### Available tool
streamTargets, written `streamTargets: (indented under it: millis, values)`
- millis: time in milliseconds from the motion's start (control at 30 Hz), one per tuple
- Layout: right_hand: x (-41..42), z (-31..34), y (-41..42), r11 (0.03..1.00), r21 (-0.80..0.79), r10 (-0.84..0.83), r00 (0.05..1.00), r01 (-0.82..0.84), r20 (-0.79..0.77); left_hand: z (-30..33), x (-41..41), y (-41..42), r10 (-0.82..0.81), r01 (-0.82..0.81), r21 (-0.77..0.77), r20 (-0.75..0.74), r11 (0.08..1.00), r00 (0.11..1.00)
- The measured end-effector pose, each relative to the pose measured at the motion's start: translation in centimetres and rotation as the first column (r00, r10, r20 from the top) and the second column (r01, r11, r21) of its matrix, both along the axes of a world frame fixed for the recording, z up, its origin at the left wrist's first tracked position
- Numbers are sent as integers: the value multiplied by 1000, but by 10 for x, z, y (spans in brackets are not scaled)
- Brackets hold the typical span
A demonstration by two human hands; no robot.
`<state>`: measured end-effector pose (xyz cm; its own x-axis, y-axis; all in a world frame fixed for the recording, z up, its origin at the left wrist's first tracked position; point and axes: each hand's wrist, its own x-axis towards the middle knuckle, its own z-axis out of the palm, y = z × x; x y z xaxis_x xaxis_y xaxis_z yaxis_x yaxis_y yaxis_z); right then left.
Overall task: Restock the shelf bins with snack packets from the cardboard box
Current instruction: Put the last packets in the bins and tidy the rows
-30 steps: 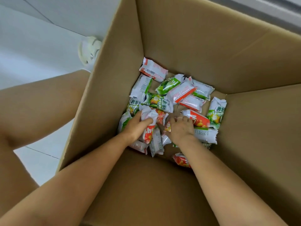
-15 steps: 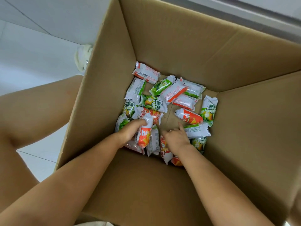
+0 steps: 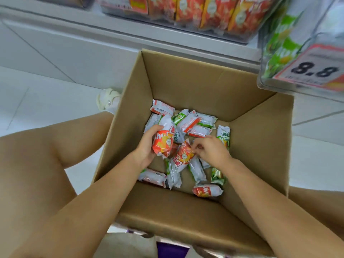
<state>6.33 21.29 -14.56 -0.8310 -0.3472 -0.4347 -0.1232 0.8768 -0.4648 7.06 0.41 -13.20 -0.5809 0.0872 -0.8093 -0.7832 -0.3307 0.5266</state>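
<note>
An open cardboard box (image 3: 256,146) stands on the floor with several red and green snack packets on its bottom. My left hand (image 3: 147,146) is inside it, closed around a red-and-white snack packet (image 3: 162,144) lifted off the pile. My right hand (image 3: 212,151) pinches the edge of a second red packet (image 3: 183,155) just to the right of the first. Loose packets, such as a red one (image 3: 207,190) near the front wall and a green one (image 3: 224,135) at the right, lie around both hands.
A shelf bin (image 3: 204,17) of orange-red packets runs along the top. A clear bin (image 3: 297,53) with green packets and an 8.8 price tag hangs at the upper right. My bare knee (image 3: 46,146) is left of the box, with a white shoe (image 3: 108,101) on the pale floor.
Both hands have risen from the pile, each with a red packet. The view has tilted up, so the shelf bins now show above the box.
</note>
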Motion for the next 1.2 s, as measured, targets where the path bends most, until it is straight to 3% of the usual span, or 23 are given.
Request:
streamTargets:
  millis: [233, 500, 567, 667, 800, 1000, 1133, 1200]
  values:
    - [11, 112, -3, 917, -344, -263, 955, 203, -139, 98, 14, -14, -106, 132, 247, -116, 960, 988]
    - [36, 208, -1, 657, -685, -597, 772, 315, -217, 179, 25, -32, 51, 66, 442, -247, 894, 968]
    - [42, 225, -7, 656, -693, -592, 774, 300, -224, 199, 21, -29, 63, 93, 478, -300, 874, 952]
    - [44, 244, -15, 656, -700, -531, 832, 282, -162, 227, 7, -28, 97, 110, 461, -403, 880, 910]
    - [34, 271, -20, 505, -770, -536, 841, 390, 75, 253, -7, -32, 71, 165, 412, -501, 896, 862]
    - [15, 287, -24, 761, -567, -314, 944, 314, 101, 267, -11, -29, -99, 340, 332, -571, 880, 815]
    - [5, 294, -38, 742, -566, -256, 933, 358, 253, 265, -22, -26, -201, 379, 223, -559, 898, 805]
    - [-6, 294, -43, 701, -587, -320, 914, 406, 250, 265, -32, -30, -109, 314, 277, -569, 908, 815]
